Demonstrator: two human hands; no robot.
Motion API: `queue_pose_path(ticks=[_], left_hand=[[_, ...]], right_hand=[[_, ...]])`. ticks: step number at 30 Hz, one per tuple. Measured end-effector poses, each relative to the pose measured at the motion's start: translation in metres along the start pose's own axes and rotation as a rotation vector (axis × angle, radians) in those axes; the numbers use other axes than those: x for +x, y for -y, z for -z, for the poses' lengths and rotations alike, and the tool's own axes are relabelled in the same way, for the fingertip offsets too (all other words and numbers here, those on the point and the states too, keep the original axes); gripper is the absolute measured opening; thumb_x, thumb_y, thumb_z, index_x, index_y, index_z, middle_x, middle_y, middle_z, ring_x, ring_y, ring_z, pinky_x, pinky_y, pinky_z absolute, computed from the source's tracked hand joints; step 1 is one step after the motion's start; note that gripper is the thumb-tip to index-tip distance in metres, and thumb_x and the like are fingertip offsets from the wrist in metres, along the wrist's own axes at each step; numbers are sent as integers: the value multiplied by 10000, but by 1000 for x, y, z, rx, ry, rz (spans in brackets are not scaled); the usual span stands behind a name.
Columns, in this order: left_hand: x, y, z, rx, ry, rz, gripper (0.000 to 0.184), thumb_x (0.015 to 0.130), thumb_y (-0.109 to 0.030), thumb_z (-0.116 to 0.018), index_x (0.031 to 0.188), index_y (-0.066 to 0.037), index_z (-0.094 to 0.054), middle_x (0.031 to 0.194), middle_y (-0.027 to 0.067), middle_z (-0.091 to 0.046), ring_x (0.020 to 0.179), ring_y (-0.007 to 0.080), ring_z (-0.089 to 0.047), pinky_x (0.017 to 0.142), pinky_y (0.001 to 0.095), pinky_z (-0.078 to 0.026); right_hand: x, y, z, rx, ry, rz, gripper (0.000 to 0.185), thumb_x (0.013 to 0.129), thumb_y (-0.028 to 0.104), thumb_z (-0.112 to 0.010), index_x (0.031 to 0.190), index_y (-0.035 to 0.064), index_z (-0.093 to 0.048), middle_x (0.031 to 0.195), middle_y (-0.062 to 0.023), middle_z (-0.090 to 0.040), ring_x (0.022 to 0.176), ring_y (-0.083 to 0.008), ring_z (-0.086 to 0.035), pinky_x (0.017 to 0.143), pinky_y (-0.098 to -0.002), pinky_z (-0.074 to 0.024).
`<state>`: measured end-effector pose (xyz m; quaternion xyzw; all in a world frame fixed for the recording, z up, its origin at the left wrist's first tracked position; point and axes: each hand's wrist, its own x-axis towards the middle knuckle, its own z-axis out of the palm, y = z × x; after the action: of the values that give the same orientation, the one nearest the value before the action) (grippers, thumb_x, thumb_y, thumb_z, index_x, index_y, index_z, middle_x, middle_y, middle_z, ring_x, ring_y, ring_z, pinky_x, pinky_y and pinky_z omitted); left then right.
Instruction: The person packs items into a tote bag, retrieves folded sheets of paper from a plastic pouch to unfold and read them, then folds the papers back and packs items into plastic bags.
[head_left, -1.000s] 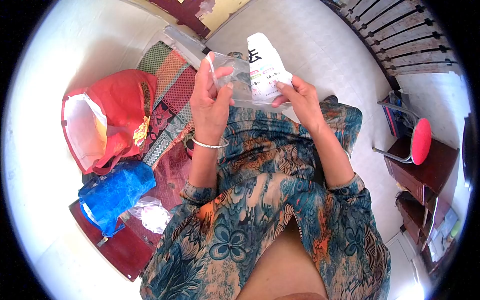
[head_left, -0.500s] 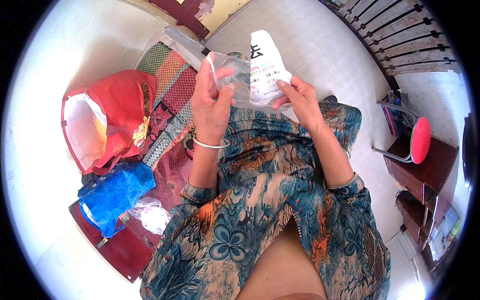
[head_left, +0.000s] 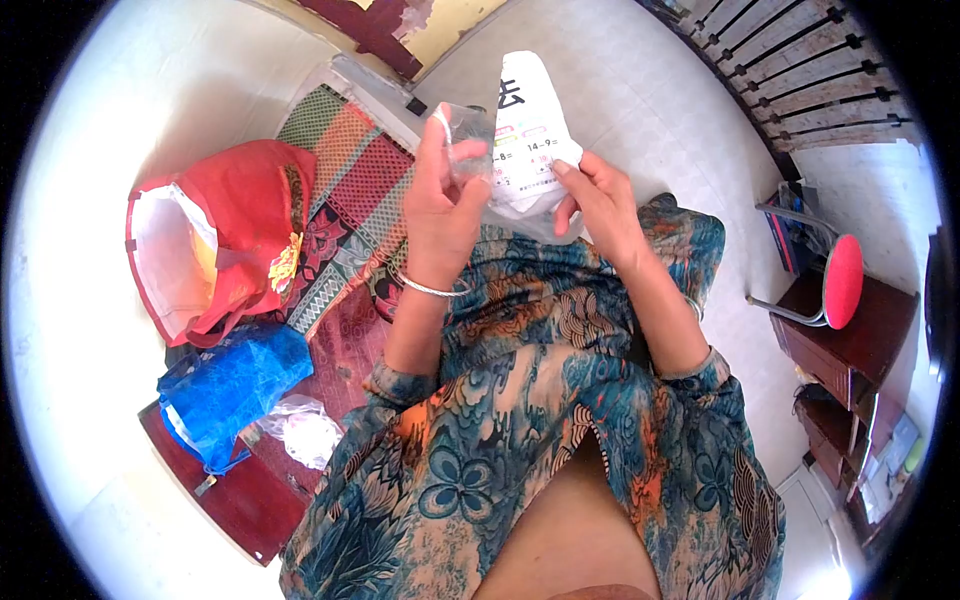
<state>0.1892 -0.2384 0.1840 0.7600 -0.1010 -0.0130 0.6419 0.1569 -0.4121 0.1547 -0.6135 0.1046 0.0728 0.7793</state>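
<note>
Both my hands are raised above my lap. My left hand [head_left: 440, 225] grips one side of a clear plastic bag [head_left: 553, 228], with the thumb and fingers curled at its edge. Between the hands stands a white printed paper [head_left: 533, 125], curved and narrowing toward the top, bearing a large black character and subtraction sums. My right hand [head_left: 605, 205] pinches the paper's right edge, thumb in front and fingers behind. The bag's film hangs around and below the paper's lower part; how far the paper sits inside it, I cannot tell.
At left, a red bag [head_left: 240, 220] stands gaping on a patterned cloth [head_left: 345, 150]. Near it lie a blue bag [head_left: 240, 380] and a crumpled clear plastic bag [head_left: 305, 435] on a dark red surface. A red round stool [head_left: 842, 282] and brown cabinet [head_left: 850, 340] are at right.
My left hand has moved right, closer to the paper, drawing the bag's edge with it. The stretch of plastic between the hands is shorter. The paper has risen slightly; my right hand barely shifts.
</note>
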Motion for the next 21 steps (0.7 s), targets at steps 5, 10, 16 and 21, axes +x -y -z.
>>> queue_pose_path(ticks=[5,10,16,21], left_hand=[[-1,2,3,57,7,7,695,756,33,-553,1396,-38,-294,886,88,-622,717,82,-547,666,205,-461],[1,-2,5,-2,6,13,661,759,38,-544,1377,-7,-314,885,95,-630,744,93,-575,679,216,-467],[1,-2,4,-112,-14,56,649,746,52,-569,1359,-37,-375,865,51,-634,687,49,-522,603,177,-408],[1,-3,3,-139,-6,66,611,747,50,-571,1332,-31,-415,862,50,-633,683,50,-521,596,179,-403]], right_hand=[[-5,3,-8,62,67,9,291,911,176,-487,1094,-34,-570,849,-79,-623,480,-110,-541,496,-228,-431],[-6,3,0,162,140,5,298,865,101,-474,1107,-53,-552,866,-86,-614,512,-123,-548,559,-236,-442],[-6,1,3,178,167,36,315,825,46,-481,1113,-64,-543,866,-84,-610,535,-120,-547,573,-234,-444],[-5,-2,5,160,165,21,323,810,15,-475,1115,-64,-548,884,-89,-614,553,-119,-553,577,-233,-450]])
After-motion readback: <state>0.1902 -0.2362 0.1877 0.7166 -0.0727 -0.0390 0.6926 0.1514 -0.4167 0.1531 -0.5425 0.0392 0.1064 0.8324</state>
